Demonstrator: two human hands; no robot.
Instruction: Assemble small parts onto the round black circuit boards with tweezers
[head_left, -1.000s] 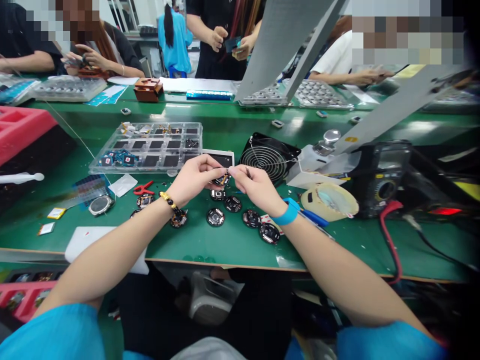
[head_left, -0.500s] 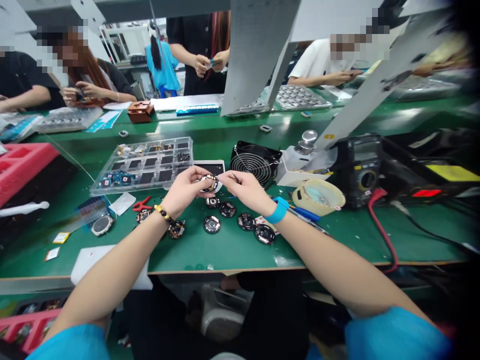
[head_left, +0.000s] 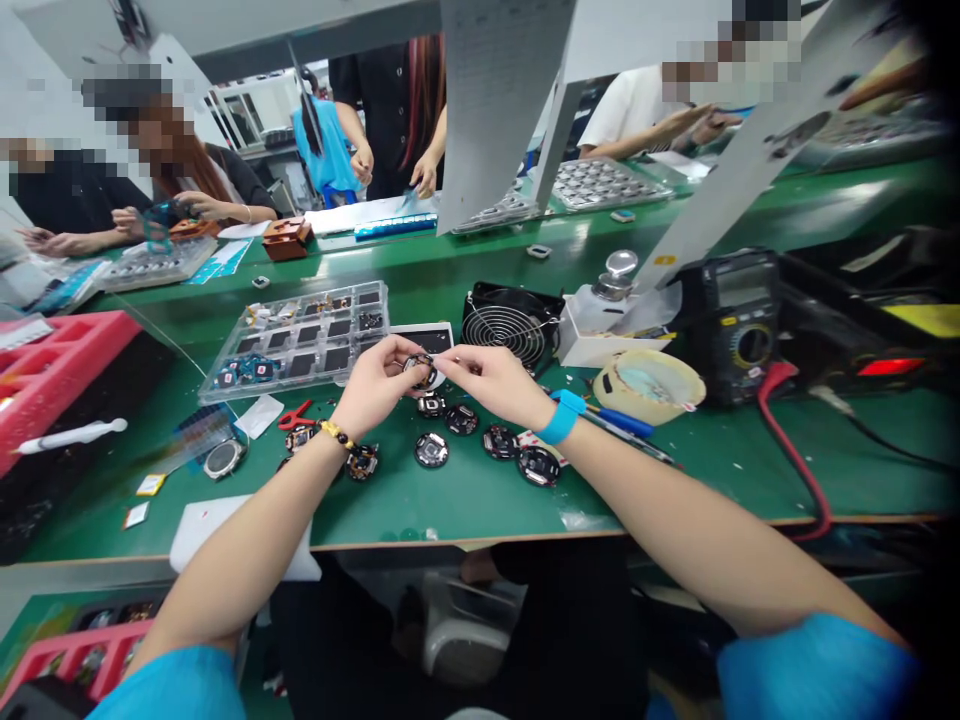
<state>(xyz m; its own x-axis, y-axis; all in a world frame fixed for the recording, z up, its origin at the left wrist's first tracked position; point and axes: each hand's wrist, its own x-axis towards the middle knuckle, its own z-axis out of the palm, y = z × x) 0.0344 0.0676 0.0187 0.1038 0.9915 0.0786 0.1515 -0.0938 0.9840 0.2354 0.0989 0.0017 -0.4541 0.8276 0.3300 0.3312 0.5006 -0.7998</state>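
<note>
My left hand (head_left: 385,388) is closed around the edge of a small round watch module (head_left: 420,372), black with bits of orange and metal. Close by on the right, my right hand (head_left: 501,383) is pinched, its fingertips at the module's edge. Whatever those fingers hold, if anything, is too small to make out. Below the hands lie several similar round modules, among them one with a silvery centre (head_left: 431,450) and a darker one (head_left: 538,465). Another module (head_left: 363,461) sits by my left wrist, partly covered by it.
A clear compartment box (head_left: 300,345) of parts stands at left, with red pliers (head_left: 295,415) before it. A fan (head_left: 504,325), white holder (head_left: 592,335), cream tub (head_left: 649,388) and multimeter (head_left: 739,310) line the right. People work across the bench.
The view has shifted slightly. My hands keep the module in about the same place. Across the bench, the standing person's hands have parted and lowered.
</note>
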